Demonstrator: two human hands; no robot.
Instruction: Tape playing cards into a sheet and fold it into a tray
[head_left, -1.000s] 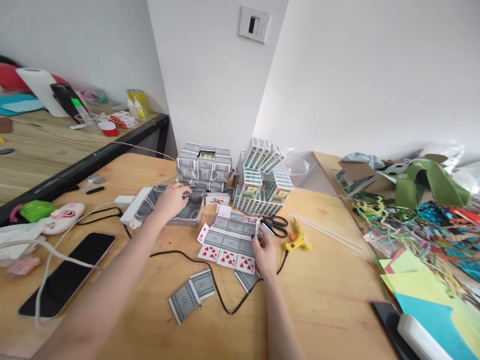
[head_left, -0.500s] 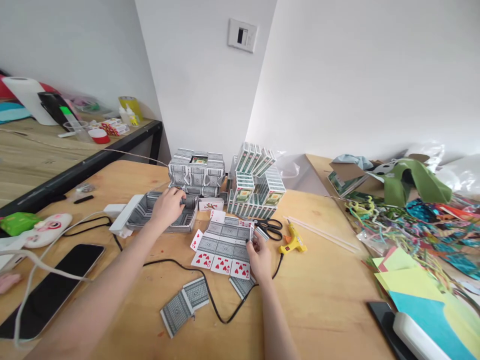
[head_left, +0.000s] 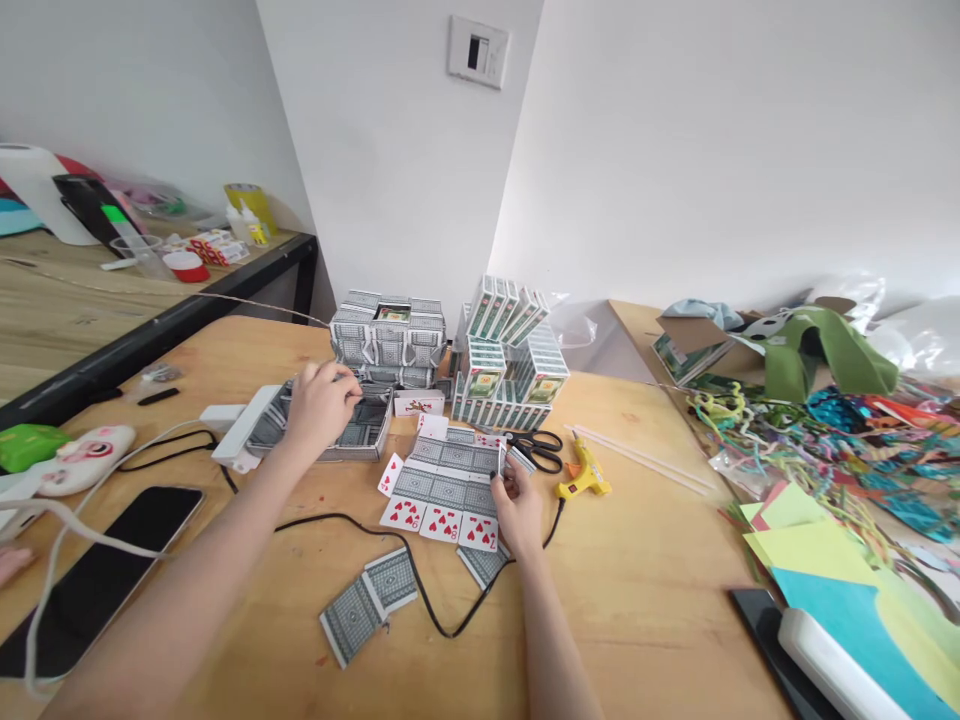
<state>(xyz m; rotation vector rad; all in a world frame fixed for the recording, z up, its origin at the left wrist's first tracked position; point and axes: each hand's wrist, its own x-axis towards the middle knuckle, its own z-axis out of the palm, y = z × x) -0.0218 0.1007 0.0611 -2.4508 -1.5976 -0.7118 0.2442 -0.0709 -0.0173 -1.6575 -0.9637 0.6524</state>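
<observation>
My left hand (head_left: 321, 405) is over the open tray made of grey-backed playing cards (head_left: 367, 432). Its fingers are curled together, and whatever may be between them is hidden. In my right hand (head_left: 517, 508) a playing card (head_left: 502, 458) stands on edge, pinched at the right end of a flat sheet of cards (head_left: 448, 492). Most of that sheet shows grey backs, with red heart cards (head_left: 441, 522) along its near edge. Behind the tray sits a box covered in the same cards (head_left: 388, 335).
Scissors (head_left: 541, 450) and a yellow glue gun (head_left: 585, 472) lie right of my right hand, its black cable (head_left: 420, 590) looping across the table. Stacked card packs (head_left: 510, 370) stand behind. Loose cards (head_left: 364, 605) lie in front; a phone (head_left: 97, 580) is at left.
My left hand has risen slightly and shifted a little to the left over the tray. My right hand keeps its pinch on the card. The view has shifted slightly.
</observation>
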